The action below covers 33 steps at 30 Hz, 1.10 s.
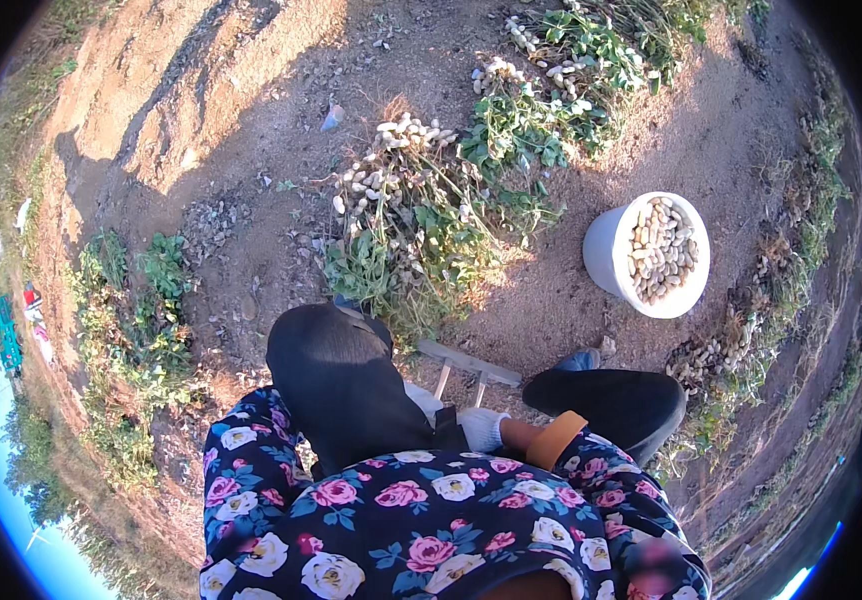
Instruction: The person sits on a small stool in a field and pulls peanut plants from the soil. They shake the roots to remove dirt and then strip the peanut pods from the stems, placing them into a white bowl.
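My right hand, in a white glove below an orange cuff, is low between my knees. Its fingers are mostly hidden. Beside my left knee, part of another white glove shows, apparently my left hand, with its fingers out of sight. Close in front of both gloves is a small wooden frame, a crossbar with two pale struts. Whether either hand grips it, I cannot tell. A dark strap hangs between the gloves. Ahead of my left knee lies a heap of pulled peanut plants with pods attached.
A white bucket holding loose peanuts stands ahead on the right. More peanut plants lie farther off. Green weeds grow at left, and loose peanut pods lie at right. The ground is bare, sandy soil.
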Motion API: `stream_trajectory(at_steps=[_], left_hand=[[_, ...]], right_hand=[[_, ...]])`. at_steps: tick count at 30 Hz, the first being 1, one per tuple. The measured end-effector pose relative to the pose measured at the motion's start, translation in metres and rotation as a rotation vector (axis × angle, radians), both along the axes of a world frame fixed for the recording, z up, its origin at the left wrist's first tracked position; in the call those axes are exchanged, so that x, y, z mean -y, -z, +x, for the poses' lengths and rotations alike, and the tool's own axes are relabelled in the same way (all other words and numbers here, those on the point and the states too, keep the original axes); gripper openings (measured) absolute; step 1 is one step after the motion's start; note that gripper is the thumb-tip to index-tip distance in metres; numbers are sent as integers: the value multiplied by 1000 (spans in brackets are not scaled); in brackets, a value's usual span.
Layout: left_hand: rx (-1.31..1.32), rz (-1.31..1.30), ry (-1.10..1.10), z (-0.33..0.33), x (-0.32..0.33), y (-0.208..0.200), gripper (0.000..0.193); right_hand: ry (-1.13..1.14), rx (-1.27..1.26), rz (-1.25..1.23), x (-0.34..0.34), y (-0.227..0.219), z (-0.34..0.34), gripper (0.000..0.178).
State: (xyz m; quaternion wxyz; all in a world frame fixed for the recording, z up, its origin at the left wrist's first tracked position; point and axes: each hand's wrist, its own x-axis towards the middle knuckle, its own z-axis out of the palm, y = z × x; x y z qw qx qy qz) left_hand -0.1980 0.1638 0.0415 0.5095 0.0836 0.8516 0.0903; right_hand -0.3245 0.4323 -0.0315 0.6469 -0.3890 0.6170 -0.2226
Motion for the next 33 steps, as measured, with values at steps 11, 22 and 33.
stream_trajectory(at_steps=[11,22,33], left_hand=[[-893,-357,57,140,10,-52,16],[-1994,-886,1119,160,53,-139,17],[-1250,70,-280,-82,79,36,15]], right_hand=[[-121,-460,4,5,-32,-3,32],[614,-777,9,-8,-117,-29,31],[366,-755,95,-13,-78,-7,32]])
